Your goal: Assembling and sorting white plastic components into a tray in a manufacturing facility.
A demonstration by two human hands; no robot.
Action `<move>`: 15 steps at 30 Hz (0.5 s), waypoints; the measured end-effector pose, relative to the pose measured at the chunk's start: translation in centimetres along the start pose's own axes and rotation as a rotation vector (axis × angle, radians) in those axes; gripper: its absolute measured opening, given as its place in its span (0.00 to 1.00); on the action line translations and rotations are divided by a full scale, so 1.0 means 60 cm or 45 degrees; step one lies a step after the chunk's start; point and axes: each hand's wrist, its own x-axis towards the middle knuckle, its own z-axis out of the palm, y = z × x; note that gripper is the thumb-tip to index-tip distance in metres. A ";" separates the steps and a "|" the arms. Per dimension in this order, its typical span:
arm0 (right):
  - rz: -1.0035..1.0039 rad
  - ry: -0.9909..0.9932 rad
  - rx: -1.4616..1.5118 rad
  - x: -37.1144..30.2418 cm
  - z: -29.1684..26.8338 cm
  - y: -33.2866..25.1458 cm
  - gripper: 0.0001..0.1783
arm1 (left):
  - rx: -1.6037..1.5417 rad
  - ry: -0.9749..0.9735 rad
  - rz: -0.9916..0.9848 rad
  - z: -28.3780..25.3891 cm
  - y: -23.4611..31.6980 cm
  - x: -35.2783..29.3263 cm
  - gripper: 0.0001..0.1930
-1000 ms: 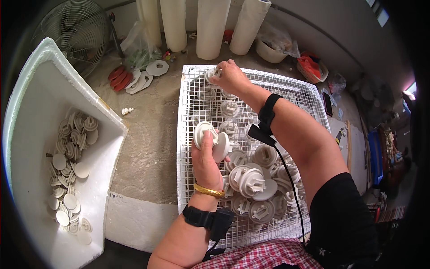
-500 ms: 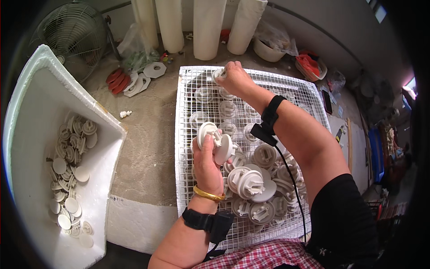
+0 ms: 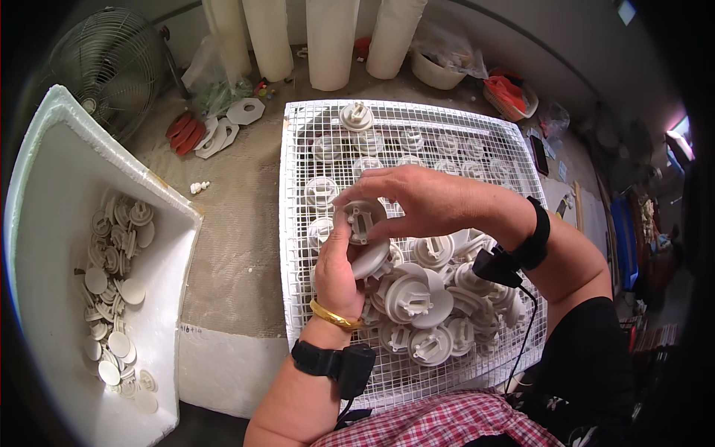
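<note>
My left hand point(image 3: 335, 277) is closed round two off-white round plastic parts, in front of me over a white wire rack point(image 3: 289, 253). One held part point(image 3: 362, 220) has its slotted, raised side facing up. Below it, another round part point(image 3: 370, 262) shows its smooth disc, tilted. My right hand point(image 3: 432, 195) reaches over from the right, its thumb and fingers curled about the upper part's edges. At the rack's far edge, a single round part point(image 3: 357, 117) lies on the mesh, slotted side up. A heap of similar parts point(image 3: 414, 299) covers the rack's near middle.
Left stands a white foam box point(image 3: 160, 179) with many small parts inside. More round parts point(image 3: 322, 191) show in rows through the mesh. Behind are a fan point(image 3: 104, 67), tall white rolls point(image 3: 330, 45), red and white flat pieces point(image 3: 184, 134) and tubs point(image 3: 439, 72). A cable hangs from my right wrist.
My right hand has left the far edge of the rack, where a round part now lies, and has come back to the part in my left hand. The view has shifted slightly.
</note>
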 end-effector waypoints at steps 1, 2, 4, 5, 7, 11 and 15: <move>0.045 0.005 -0.028 -0.008 0.006 0.003 0.29 | -0.016 -0.007 -0.021 0.000 -0.002 0.000 0.23; -0.001 0.032 -0.029 -0.016 0.007 0.006 0.29 | -0.032 -0.014 -0.044 0.002 -0.005 0.002 0.24; -0.040 0.066 -0.034 -0.029 0.004 0.007 0.29 | 0.063 -0.049 -0.045 0.002 -0.004 0.002 0.23; -0.037 0.038 -0.025 -0.033 0.002 0.003 0.28 | 0.153 -0.070 -0.040 0.003 -0.003 0.002 0.23; -0.032 0.011 -0.014 -0.036 0.004 0.004 0.28 | 0.146 -0.051 -0.053 0.003 -0.003 0.001 0.23; 0.179 0.329 -0.147 -0.034 0.016 0.044 0.28 | 0.062 -0.147 -0.152 0.007 0.006 0.001 0.25; 0.698 0.684 -0.128 -0.006 -0.030 0.162 0.27 | 0.062 -0.207 -0.107 0.001 0.009 0.002 0.26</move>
